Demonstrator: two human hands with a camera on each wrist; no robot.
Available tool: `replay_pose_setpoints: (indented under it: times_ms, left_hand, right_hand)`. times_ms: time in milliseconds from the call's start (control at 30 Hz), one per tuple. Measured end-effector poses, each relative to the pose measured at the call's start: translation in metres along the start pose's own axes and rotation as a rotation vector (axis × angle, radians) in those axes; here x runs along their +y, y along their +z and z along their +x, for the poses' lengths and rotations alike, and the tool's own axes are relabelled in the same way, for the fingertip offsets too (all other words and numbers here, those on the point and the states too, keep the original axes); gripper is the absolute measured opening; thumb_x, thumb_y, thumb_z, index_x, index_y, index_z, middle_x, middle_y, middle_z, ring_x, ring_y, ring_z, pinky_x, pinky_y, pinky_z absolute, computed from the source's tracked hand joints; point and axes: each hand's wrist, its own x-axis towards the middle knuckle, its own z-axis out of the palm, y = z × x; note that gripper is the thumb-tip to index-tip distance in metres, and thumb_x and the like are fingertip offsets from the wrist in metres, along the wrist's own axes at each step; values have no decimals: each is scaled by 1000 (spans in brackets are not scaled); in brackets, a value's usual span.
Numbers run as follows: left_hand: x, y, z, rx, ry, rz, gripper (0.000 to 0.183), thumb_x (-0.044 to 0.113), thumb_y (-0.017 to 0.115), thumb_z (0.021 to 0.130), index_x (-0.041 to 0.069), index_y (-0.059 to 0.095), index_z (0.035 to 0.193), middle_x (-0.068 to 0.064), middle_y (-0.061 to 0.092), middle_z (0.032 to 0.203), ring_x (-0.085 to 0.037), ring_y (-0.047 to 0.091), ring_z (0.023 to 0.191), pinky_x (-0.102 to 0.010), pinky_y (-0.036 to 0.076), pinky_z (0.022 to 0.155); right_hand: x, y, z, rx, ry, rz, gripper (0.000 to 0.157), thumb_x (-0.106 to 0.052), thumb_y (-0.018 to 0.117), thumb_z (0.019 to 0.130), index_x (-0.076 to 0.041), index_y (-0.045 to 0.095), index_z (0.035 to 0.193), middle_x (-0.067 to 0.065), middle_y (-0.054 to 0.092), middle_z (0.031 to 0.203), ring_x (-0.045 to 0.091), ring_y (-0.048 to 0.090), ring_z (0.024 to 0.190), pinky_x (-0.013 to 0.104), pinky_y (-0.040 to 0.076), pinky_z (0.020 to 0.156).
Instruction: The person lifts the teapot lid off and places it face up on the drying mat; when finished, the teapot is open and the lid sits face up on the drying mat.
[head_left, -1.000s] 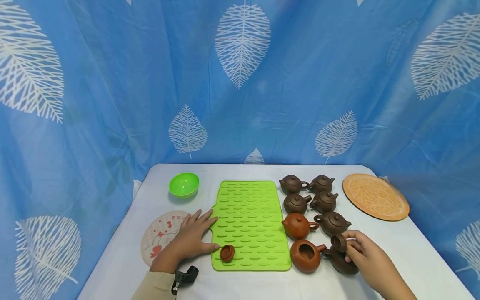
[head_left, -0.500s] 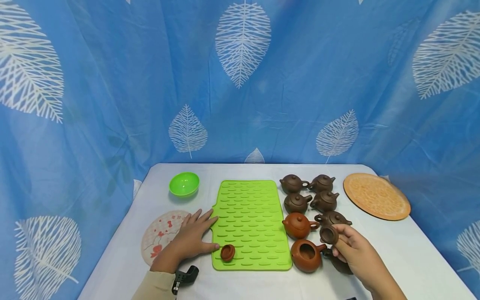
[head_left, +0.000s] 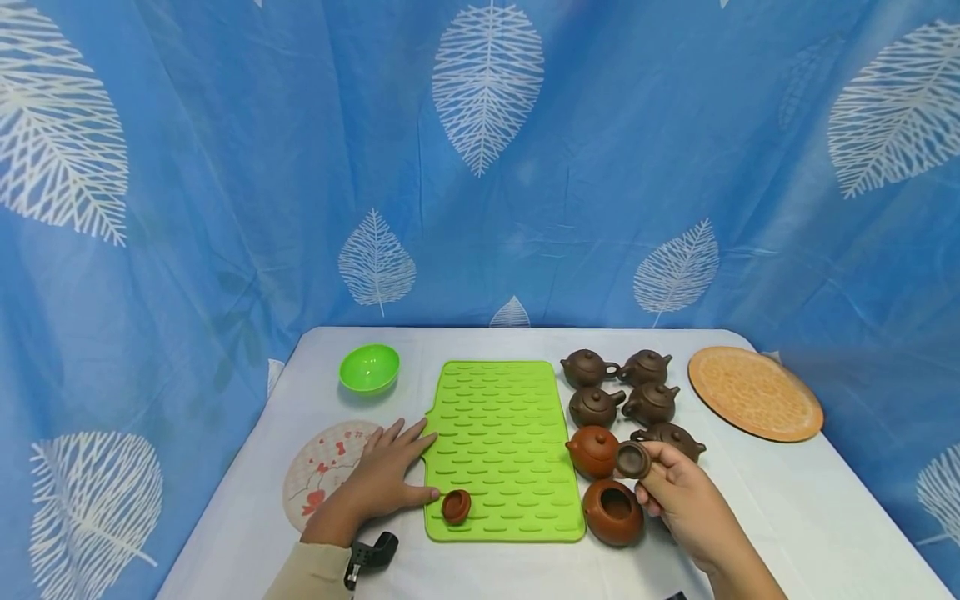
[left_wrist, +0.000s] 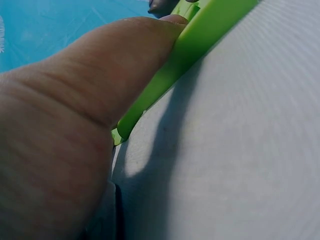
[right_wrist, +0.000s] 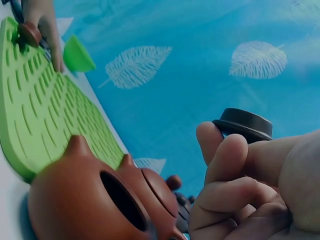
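The right hand [head_left: 681, 498] pinched a round dark-brown clay lid [head_left: 633, 460]. The left hand [head_left: 384, 472] lay spread at the nine-o'clock edge of a rectangular green ridged mat [head_left: 502, 450].

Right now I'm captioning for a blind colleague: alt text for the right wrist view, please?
The person's right grip pinches a dark lid; an open reddish teapot sits at lower left, a lidded teapot behind it. Beyond, the left grip touches a green mat; blue leaf-print cloth hangs behind.
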Motion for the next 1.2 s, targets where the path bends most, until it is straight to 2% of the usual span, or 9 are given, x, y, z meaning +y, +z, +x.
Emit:
replay_pose_setpoints:
  times_ms: [367,500,600,700,767,967,1200]
  left_hand:
    - [-2,0,1,11,5,11,94,68,77,81,26,47,160,1,28,173,-40,15,161,-67,8,127]
    - [-2,1,1,14,16,9,94,68,78,81,24,48,159,-1,29,173,-41,17,161,-69,8,127]
    - [-2,1,1,15,20,7,95,68,78,81,24,48,159,-2,29,173,-42,17,160,-69,8,126]
    - [-2,1,1,15,24,5,95,69,78,81,24,48,159,-2,30,173,-42,18,160,-69,8,126]
    - [-2,1,1,11,23,6,94,69,77,81,25,48,159,-1,29,173,-41,17,160,-69,8,127]
    - [-1,0,0,4,23,11,94,68,77,82,24,47,160,-1,29,173,-41,18,160,-68,9,127]
    - [1,-2,0,2,15,-1,94,68,78,82,24,48,159,-2,29,173,-42,16,161,-69,8,127]
  right_hand:
    - [-5,22,9,-24,32,21,40,-28,61,107,2,53,133,11,74,105,8,56,70,22,50,60]
    - [-6,32,14,-16,84,12,40,-30,63,106,-1,57,133,9,68,89,11,53,66,25,49,59]
    - [-7,40,18,-43,102,6,41,-32,64,105,-3,61,133,11,67,92,13,53,67,24,49,58]
    - [-6,45,21,-89,91,9,41,-32,66,104,-2,62,130,14,71,106,11,55,68,21,48,58]
    - [-6,49,23,-110,94,13,39,-31,65,104,-1,62,128,13,72,108,10,55,69,20,48,58]
    - [-5,64,26,-113,106,-21,27,-18,60,107,-1,59,128,14,73,102,12,52,64,21,48,57]
    - [-5,82,28,-126,76,-90,24,-7,58,105,1,60,128,15,69,85,17,59,67,24,49,56]
